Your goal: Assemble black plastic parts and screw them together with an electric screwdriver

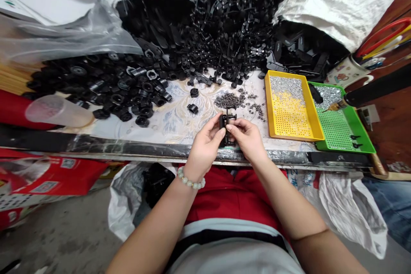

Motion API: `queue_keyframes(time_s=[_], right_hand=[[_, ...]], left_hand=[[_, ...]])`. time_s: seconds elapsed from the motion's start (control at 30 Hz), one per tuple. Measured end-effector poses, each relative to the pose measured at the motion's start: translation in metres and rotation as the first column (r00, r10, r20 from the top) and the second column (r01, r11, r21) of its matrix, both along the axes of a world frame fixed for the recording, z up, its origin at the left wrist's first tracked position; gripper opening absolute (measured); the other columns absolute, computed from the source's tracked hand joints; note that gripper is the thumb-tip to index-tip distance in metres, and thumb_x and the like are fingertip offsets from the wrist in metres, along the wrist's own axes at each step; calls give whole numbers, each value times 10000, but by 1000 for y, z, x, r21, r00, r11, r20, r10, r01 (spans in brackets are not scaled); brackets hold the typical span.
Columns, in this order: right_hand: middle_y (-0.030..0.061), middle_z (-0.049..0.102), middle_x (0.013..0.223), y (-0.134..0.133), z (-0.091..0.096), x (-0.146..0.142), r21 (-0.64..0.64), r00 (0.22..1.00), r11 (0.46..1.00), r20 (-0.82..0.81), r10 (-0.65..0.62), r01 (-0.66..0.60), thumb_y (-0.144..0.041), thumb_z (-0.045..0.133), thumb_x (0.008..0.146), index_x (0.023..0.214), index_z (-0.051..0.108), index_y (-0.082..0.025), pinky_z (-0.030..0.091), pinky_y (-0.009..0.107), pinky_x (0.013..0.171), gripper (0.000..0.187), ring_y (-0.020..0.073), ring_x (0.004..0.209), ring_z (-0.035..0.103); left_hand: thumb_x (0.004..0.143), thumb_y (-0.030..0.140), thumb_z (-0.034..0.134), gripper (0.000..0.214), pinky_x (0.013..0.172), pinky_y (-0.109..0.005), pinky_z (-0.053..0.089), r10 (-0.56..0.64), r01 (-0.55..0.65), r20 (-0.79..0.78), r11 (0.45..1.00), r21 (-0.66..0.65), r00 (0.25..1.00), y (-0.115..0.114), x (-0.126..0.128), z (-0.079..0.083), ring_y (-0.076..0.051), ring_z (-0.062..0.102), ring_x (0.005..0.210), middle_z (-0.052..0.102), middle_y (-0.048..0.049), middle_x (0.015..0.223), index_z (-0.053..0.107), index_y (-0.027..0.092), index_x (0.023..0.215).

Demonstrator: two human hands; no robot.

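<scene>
Close to the table's front edge, both hands meet around a small black plastic assembly [227,130]. My left hand [208,139] has thumb and fingers closed on its left side. My right hand [247,137] pinches its right side, thumb pressed onto the middle. The fingers cover much of the assembly, so its exact kind does not show. Just beyond the hands lies a pile of tiny dark metal parts [229,99], with some scattered to the right. Two black ring-shaped parts [193,108] rest on the patterned tabletop left of that pile.
Black round parts [141,94] are heaped at left beside a translucent cup [59,111]. Black clips [231,21] pile up at the back between white sacks [340,4]. A yellow tray [271,107] and green tray [362,137] hold small silvery pieces; a powered screwdriver [379,85] reaches over the green one.
</scene>
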State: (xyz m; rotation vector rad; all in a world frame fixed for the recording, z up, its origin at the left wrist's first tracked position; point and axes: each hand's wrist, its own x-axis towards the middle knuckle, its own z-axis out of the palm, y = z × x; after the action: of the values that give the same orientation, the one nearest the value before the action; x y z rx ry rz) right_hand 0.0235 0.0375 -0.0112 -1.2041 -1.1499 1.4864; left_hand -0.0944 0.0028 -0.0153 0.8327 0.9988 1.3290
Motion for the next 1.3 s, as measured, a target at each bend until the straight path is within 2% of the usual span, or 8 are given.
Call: queue_keyframes(time_s=[0.17,0.63,0.73,0.83,0.93,1.07,1.2,1.3], right_hand=[[-94,496,570,7,6,4,-80,990,987,-1,138,-137,-427,743,604,715,447,-186,417,168,381,398,41,409,480],[-65,569,529,21,24,11,-161,880,913,246,406,-375,-247,562,780,763,505,-185,434,177,382,87,79,403,551],[-33,575,520,41,39,29,-37,776,894,482,407,-446,-253,511,812,752,572,-164,455,216,473,123,93,455,554],[24,649,650,79,59,59,254,641,923,767,-9,-291,-220,479,819,820,640,-153,475,272,629,174,135,623,605],[90,697,876,118,69,76,406,333,885,887,-321,-228,-167,423,830,906,664,-138,464,304,750,255,190,832,635],[124,686,1006,153,51,52,181,-36,841,972,-231,-510,-123,378,848,986,662,-141,456,297,766,316,215,918,636],[197,662,1024,169,30,19,75,-116,767,975,-192,-637,-95,376,842,979,665,-90,447,332,753,320,258,937,628],[198,648,1043,173,31,18,43,-147,705,967,-206,-708,-115,355,864,1009,646,-87,431,328,769,326,255,972,610]], left_hand=[[866,261,534,445,1112,-377,306,36,-28,-103,996,79,994,3,-3,-6,-224,438,1290,508,-84,1375,505,177,1303],[802,153,558,468,1052,-311,372,24,-17,-165,999,46,986,7,3,4,-182,517,1212,554,-107,1295,467,170,1260],[799,180,561,313,970,-331,438,62,-65,-88,998,-27,994,10,3,0,-171,613,1054,619,-81,1142,518,179,1109],[790,232,585,235,833,-323,499,80,-77,20,986,-146,997,11,2,-1,-154,660,882,624,-44,1014,512,184,1008],[785,247,601,261,807,-312,496,85,-75,58,984,-161,995,12,3,1,-149,660,872,615,-29,995,485,195,1013],[790,243,599,281,839,-325,479,65,-57,53,989,-137,997,13,4,3,-159,657,907,629,-36,1004,468,200,1035],[788,253,597,275,833,-336,482,43,-38,31,989,-142,999,14,4,6,-176,660,911,631,-41,979,463,196,1022],[783,253,598,295,832,-334,486,62,-56,35,988,-142,997,14,3,6,-174,659,913,628,-46,982,461,194,1037]])
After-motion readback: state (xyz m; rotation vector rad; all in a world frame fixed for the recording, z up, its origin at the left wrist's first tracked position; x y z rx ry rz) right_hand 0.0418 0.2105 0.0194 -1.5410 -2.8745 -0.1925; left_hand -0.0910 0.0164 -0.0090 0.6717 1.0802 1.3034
